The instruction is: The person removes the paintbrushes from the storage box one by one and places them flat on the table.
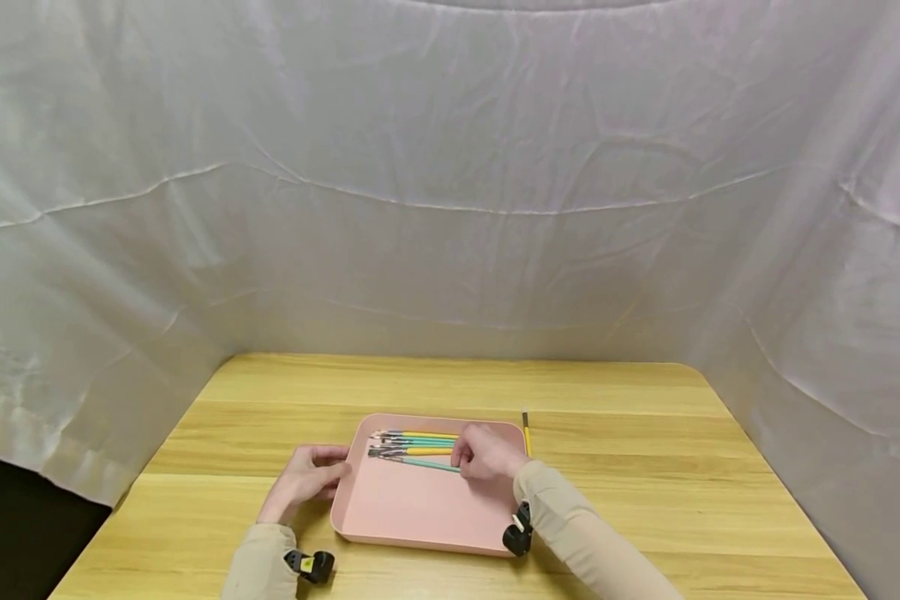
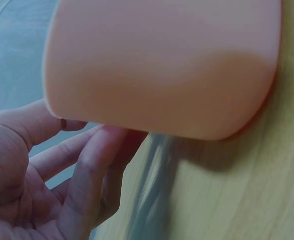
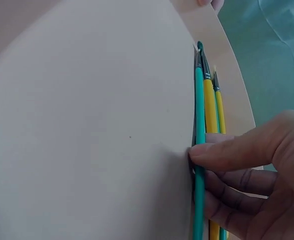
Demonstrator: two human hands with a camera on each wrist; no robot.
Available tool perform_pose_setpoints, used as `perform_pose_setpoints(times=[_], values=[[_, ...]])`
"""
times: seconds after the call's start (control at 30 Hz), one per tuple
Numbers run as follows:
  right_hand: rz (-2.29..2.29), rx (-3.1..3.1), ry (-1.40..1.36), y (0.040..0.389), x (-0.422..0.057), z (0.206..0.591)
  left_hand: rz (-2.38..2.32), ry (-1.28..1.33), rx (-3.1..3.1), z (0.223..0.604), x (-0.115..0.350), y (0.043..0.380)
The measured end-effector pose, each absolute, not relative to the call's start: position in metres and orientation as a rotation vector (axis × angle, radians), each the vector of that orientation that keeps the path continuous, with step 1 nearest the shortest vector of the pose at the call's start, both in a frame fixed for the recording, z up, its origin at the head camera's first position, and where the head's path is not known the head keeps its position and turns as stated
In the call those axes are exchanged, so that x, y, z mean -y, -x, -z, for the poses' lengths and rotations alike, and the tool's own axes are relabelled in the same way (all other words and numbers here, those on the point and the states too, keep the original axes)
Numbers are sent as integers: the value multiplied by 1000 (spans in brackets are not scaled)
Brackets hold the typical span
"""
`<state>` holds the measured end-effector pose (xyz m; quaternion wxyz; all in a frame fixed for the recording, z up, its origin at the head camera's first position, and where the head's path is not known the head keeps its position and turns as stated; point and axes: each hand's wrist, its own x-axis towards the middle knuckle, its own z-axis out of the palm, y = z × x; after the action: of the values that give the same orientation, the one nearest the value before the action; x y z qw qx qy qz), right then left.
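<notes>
A shallow pink tray [image 1: 420, 512] sits on the wooden table with several teal and yellow paintbrushes [image 1: 412, 442] lying side by side toward its far wall. My right hand [image 1: 487, 452] reaches over the tray and pinches a teal paintbrush [image 3: 199, 105]. The thumb presses on its handle, while the other fingers bend behind it, close to yellow brushes [image 3: 210, 105]. At the tray's left side, my left hand [image 1: 307, 479] rests against the outer wall with relaxed fingers. In the left wrist view the fingertips [image 2: 111, 135] disappear behind the tray's edge.
Just past the tray's far right corner, one yellow brush [image 1: 527, 433] lies apart on the table [image 1: 630, 500]. Grey cloth [image 1: 450, 275] hangs behind the table and along both sides. Each wrist carries a small black camera [image 1: 315, 567].
</notes>
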<state>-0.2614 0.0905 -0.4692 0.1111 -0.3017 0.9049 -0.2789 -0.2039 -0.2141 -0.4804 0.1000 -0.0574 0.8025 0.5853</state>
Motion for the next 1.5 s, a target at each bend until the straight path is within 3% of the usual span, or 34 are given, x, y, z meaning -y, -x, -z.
perform_pose_setpoints(times=[1.5], values=[[1032, -2626, 823, 246, -110, 448, -1723, 164, -2378, 478, 215, 202]])
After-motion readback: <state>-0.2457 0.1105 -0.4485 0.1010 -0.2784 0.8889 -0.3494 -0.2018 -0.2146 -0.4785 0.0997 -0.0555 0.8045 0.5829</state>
